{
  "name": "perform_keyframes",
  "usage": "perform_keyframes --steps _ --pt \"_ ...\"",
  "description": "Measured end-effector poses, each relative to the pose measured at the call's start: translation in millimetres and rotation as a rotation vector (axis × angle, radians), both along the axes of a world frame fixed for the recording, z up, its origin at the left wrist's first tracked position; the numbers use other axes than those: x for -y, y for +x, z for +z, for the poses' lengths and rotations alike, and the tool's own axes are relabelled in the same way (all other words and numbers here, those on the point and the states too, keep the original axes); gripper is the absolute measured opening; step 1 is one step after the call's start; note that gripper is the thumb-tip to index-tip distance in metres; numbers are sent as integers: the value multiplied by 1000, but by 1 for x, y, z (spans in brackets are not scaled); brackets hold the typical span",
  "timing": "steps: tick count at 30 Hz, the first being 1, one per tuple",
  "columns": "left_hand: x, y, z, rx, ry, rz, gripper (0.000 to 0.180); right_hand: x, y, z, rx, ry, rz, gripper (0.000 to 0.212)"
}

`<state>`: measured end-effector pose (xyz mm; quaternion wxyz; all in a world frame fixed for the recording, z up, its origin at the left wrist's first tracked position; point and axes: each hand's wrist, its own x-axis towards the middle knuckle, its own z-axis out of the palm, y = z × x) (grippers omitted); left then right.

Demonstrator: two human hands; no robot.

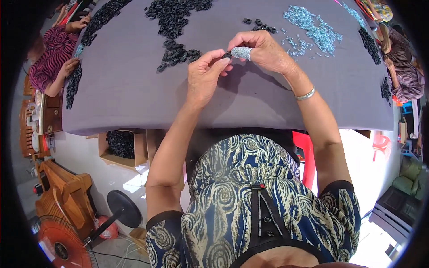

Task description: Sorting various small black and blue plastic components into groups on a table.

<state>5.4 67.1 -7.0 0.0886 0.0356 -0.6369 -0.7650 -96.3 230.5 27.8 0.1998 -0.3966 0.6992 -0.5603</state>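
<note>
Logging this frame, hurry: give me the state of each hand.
Left hand: closed, fingertips pinching a small black ring.
Right hand: closed, gripping a silvery clump of small metal pieces held against the ring.

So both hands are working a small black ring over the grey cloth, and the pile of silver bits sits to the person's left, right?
Not quite. In the head view the silver bits lie to the person's right; the rest holds: both hands, left and right, work a small black ring over the grey cloth.
</note>
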Motion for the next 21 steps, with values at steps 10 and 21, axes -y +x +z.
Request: perform_keyframes --steps 10,21 --pt "-4 2 -2 -19 -60 11 22 2 4 0 -116 70 4 3" --pt "-5 -2 0 -22 0 29 21 10 20 4 -343 66 -187 10"
